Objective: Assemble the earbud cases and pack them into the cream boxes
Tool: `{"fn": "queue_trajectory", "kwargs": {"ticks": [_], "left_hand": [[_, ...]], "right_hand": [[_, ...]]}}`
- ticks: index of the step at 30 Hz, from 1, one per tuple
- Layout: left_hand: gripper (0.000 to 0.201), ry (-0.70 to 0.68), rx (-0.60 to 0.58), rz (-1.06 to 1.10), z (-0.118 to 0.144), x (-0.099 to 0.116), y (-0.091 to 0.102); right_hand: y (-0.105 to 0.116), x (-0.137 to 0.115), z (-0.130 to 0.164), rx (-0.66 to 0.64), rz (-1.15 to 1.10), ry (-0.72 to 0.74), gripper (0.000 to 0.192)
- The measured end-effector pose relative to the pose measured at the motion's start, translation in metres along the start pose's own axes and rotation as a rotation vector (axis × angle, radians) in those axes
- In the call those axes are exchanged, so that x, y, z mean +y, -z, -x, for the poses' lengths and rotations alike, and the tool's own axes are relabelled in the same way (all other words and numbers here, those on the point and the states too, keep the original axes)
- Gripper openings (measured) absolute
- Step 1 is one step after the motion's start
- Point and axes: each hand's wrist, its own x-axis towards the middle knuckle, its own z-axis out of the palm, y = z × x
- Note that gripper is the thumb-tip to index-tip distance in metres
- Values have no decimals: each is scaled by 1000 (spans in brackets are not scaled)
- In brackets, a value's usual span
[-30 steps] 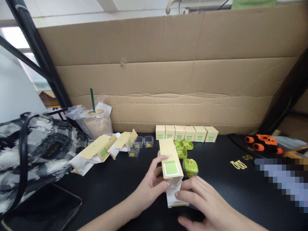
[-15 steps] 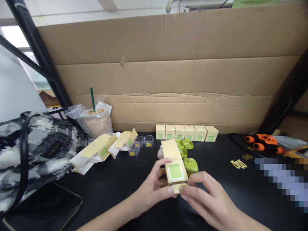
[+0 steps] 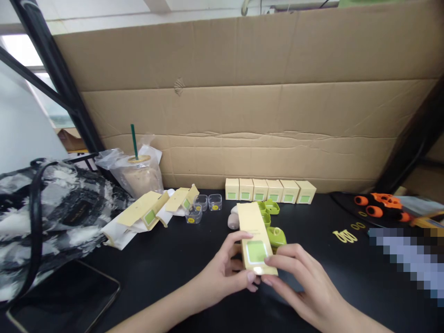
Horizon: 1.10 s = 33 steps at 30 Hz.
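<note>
A long pale-yellow carton [image 3: 250,222] with a green square label is between my hands, tilted with its near end low. My left hand [image 3: 227,270] is closed round its left side, the thumb at the near end. My right hand [image 3: 301,282] pinches the near right corner between thumb and forefinger. Just beyond the carton lie a lidded green container [image 3: 276,237] and several open green trays [image 3: 272,207], partly hidden by it. Some greyish-white rounded pieces [image 3: 233,221] sit to its left.
A row of small yellow boxes [image 3: 274,190] lines the cardboard backboard [image 3: 243,111]. Clear cups [image 3: 193,214] and opened cartons [image 3: 140,210] lie left, near a bagged drink [image 3: 140,178], a handbag [image 3: 79,208] and a tablet [image 3: 65,296]. Rubber bands [image 3: 345,236] and an orange toy car [image 3: 383,203] are right.
The near-end flap, hanging out half a second ago, is now folded in against the carton. My right fingertips have shifted onto the carton's near corner, and the carton has moved slightly right.
</note>
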Motion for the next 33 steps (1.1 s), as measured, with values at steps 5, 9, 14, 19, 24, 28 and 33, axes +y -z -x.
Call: {"fn": "queue_trajectory", "kwargs": {"ticks": [5,9,14,19,24,28,33], "left_hand": [[50,-14,-21,18,0,0,-1],[49,15,-7,9,0,-2,1],[62,82,-14,20,-1,-5,1],[55,95,19,-16,-1,-7,2],[64,-2,-24,-82,1,-1,0],[95,5,90,-82,-1,1,-1],[81,-56,120,-164,-3,-3,6]], "right_hand": [[0,2,-2,-43,-9,3,11],[1,2,-3,-50,-25,12,6],[2,1,-4,-35,-36,35,7],[2,-1,-5,-25,-10,84,8],[5,-2,-7,-15,36,136,9],[6,-2,-9,-35,146,226,11],[17,3,-14,-194,18,294,12]]}}
